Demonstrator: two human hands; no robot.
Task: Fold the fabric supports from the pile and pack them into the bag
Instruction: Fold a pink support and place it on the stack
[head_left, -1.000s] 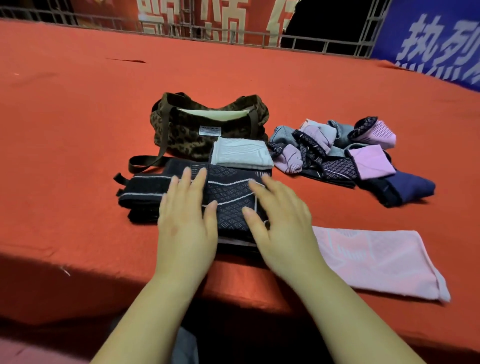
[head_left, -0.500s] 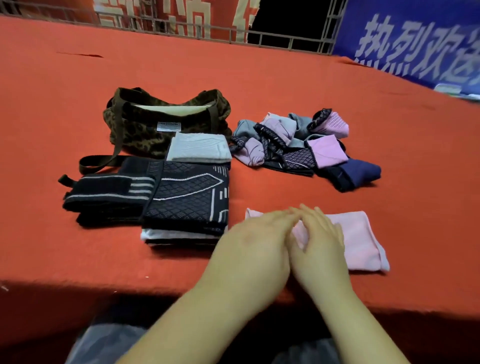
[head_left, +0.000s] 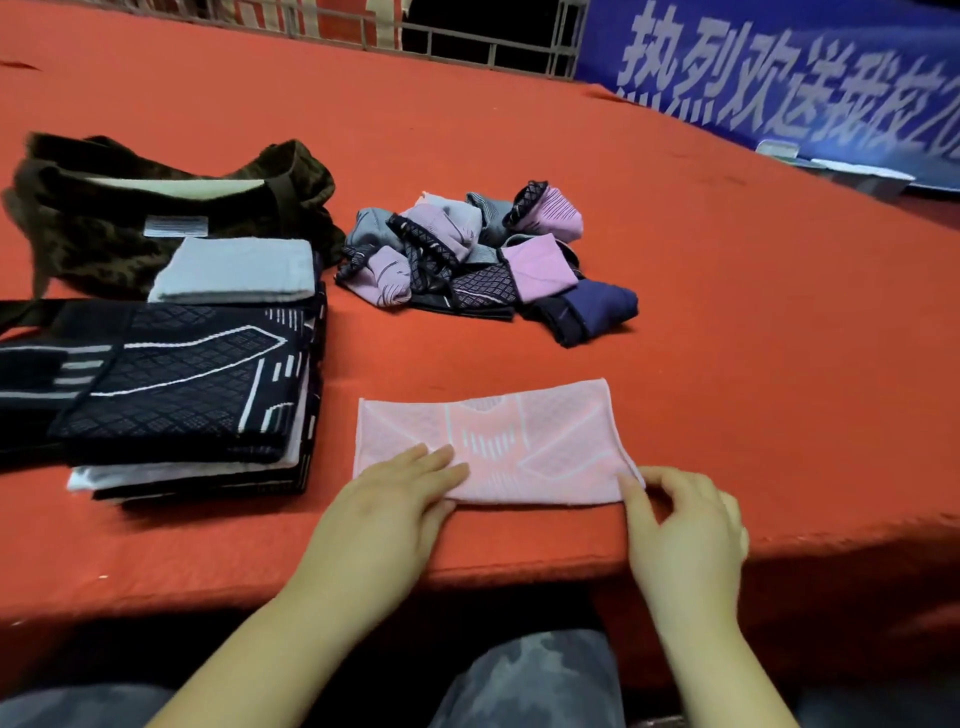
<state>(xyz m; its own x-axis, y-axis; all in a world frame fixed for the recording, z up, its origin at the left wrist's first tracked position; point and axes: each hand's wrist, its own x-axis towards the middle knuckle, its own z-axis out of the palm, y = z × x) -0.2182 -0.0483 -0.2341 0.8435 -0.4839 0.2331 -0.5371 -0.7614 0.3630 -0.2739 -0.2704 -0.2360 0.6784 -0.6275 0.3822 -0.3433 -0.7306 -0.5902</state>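
Fingers (head_left: 436, 462) of the left hand (head_left: 384, 514) press flat, extended, on the pink fabric support (head_left: 498, 441) near the red counter (head_left: 727, 364) front edge; right hand (head_left: 685, 525) pinches its right corner.

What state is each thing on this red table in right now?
Pale pink knitted support: flat, unfolded.
Left hand: pressing its near-left corner.
Right hand: fingers at its near-right corner.
Dark patterned stack: folded.
Grey cloth: folded.
Jumbled pile: unfolded.
Camouflage bag: open.
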